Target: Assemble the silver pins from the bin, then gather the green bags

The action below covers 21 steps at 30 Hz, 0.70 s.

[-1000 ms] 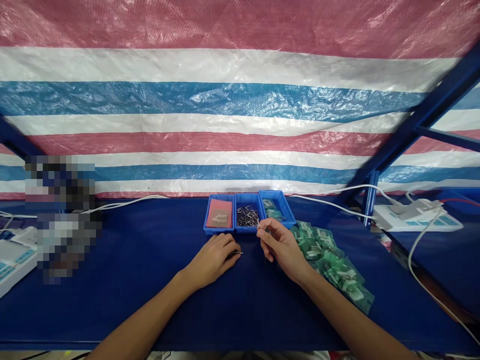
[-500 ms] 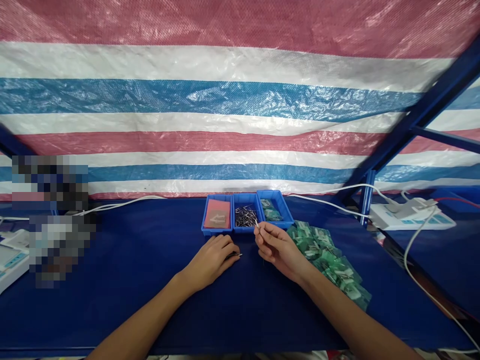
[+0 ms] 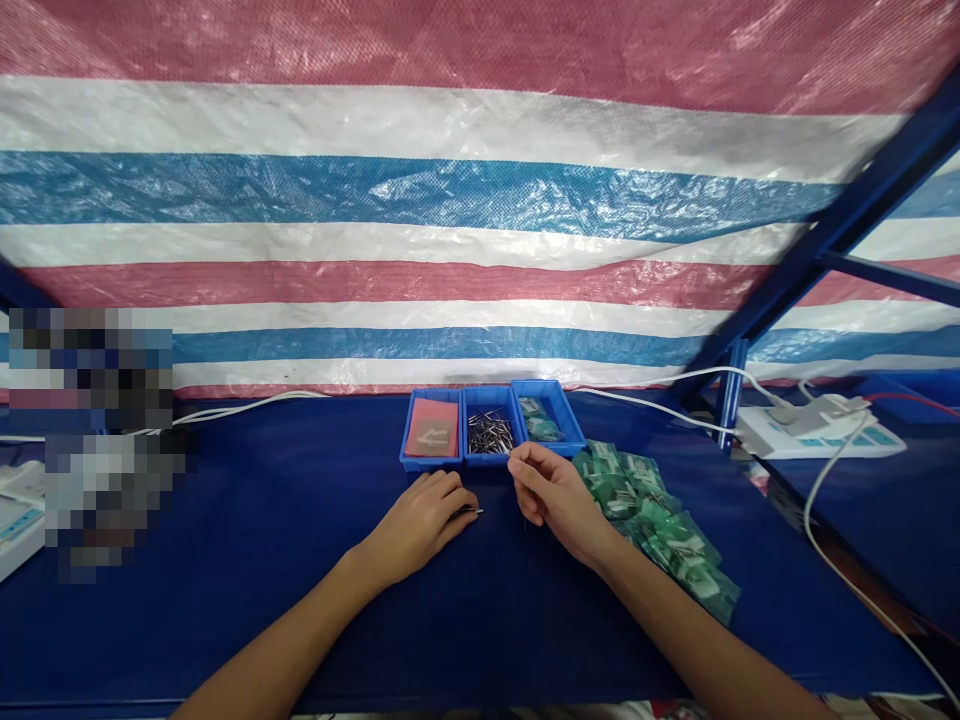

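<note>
My left hand (image 3: 431, 515) rests on the blue table, fingers curled round a screw (image 3: 471, 511) whose shiny end sticks out past the fingertips; any more in the palm are hidden. My right hand (image 3: 551, 490) is closed in a pinch just in front of the bins, and what is between its fingertips cannot be made out. Nearest to it is the middle blue bin (image 3: 490, 461), full of loose metal screws (image 3: 491, 433). Beside that, the left bin (image 3: 431, 463) holds a pink sheet (image 3: 435, 412) with pale plastic wall plugs (image 3: 433, 436) on top.
The right-hand bin (image 3: 574, 432) has small green packets (image 3: 541, 420) in it. Several filled green bags (image 3: 660, 525) lie heaped beside my right forearm. White power strips (image 3: 825, 430) and cables flank the table (image 3: 247, 560); a striped sheet (image 3: 450, 200) hangs behind.
The thin metal piece that showed at my right fingertips is no longer visible, and those fingers have curled slightly. My left hand has stayed in place. The view has shifted slightly.
</note>
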Each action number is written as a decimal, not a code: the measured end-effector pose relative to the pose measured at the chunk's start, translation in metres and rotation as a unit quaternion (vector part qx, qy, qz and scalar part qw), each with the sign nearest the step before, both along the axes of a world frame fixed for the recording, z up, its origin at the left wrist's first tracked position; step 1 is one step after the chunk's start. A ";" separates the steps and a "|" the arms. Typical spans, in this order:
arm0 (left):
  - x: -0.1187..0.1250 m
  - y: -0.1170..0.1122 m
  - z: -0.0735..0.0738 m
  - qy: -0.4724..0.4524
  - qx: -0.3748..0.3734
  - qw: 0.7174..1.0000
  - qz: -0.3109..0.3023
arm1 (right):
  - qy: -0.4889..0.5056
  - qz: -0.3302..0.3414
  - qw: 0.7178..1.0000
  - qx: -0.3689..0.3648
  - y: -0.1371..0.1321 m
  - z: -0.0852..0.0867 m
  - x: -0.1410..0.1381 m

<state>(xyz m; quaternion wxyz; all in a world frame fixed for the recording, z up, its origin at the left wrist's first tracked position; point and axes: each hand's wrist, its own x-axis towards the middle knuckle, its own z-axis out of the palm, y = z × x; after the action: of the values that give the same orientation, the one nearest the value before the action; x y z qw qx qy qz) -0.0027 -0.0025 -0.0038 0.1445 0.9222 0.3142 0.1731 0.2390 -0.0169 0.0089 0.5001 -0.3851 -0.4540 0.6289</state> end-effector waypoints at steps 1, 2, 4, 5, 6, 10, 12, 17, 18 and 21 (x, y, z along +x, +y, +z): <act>0.000 0.000 0.000 0.001 0.001 1.000 0.001 | 0.004 -0.004 1.000 -0.005 0.000 0.000 0.000; 0.000 0.000 0.000 0.001 0.002 1.000 0.002 | 0.008 -0.010 1.000 -0.010 0.001 0.001 -0.001; 0.000 0.000 0.001 0.000 0.004 1.000 0.002 | 0.008 -0.027 1.000 -0.013 0.002 0.001 -0.001; 0.000 0.000 0.001 -0.001 0.006 1.000 0.003 | 0.002 -0.037 0.999 -0.010 0.002 0.001 -0.001; 0.000 0.000 0.001 -0.002 0.008 1.000 0.004 | -0.008 -0.046 0.999 -0.002 0.003 0.001 -0.001; 0.000 -0.001 0.002 -0.004 0.016 1.000 0.015 | -0.076 -0.061 0.994 0.053 0.004 -0.001 -0.001; 0.000 -0.001 0.002 -0.002 0.021 1.000 0.018 | -0.133 -0.068 0.985 0.082 0.003 -0.002 0.000; 0.001 -0.001 0.002 0.010 0.027 0.999 0.028 | -0.424 -0.119 0.874 0.207 -0.003 -0.005 0.004; 0.001 0.000 0.002 0.012 0.027 0.999 0.032 | -0.490 -0.111 0.835 0.226 -0.003 -0.006 0.005; 0.001 0.000 0.002 0.013 0.028 0.999 0.040 | -0.655 -0.053 0.717 0.232 -0.004 -0.007 0.006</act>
<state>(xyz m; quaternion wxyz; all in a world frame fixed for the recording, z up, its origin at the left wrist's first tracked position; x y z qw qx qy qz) -0.0012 -0.0028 -0.0018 0.1075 0.9147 0.3475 0.1759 0.2446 -0.0207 0.0020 0.1838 -0.5960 -0.7788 0.0667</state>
